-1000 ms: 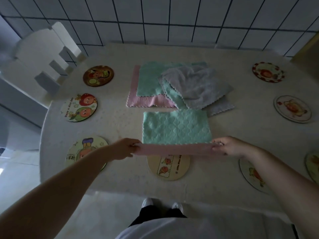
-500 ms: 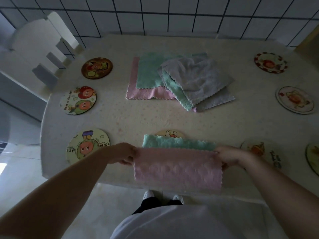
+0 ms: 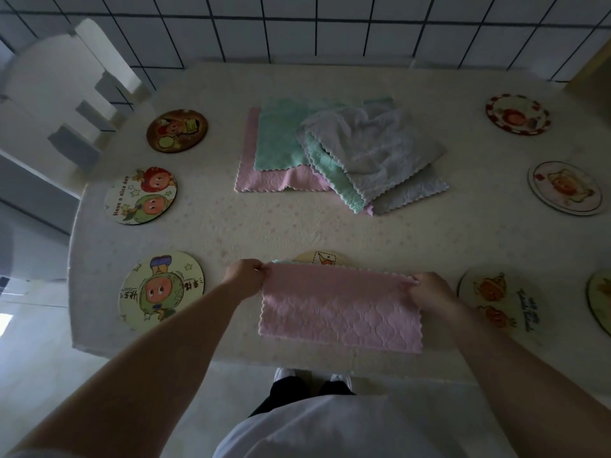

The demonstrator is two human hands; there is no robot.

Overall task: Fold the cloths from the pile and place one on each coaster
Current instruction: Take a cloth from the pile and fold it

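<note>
Low in the frame, left hand (image 3: 244, 277) and right hand (image 3: 429, 290) pinch the pink cloth (image 3: 340, 309) corners; keep edges aligned, folding squarely over the half-hidden coaster (image 3: 322, 258)

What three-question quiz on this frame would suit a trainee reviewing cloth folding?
1. True or false: the pink cloth is pinched at its far corners by both the left hand and the right hand.
2. Which coaster does the pink cloth mostly hide? A. the dark coaster at far left B. the near middle coaster C. the red-rimmed coaster at far right
3. Fill in: the topmost cloth on the pile is ____ in colour.

Key: 1 true; 2 B; 3 grey.
</note>
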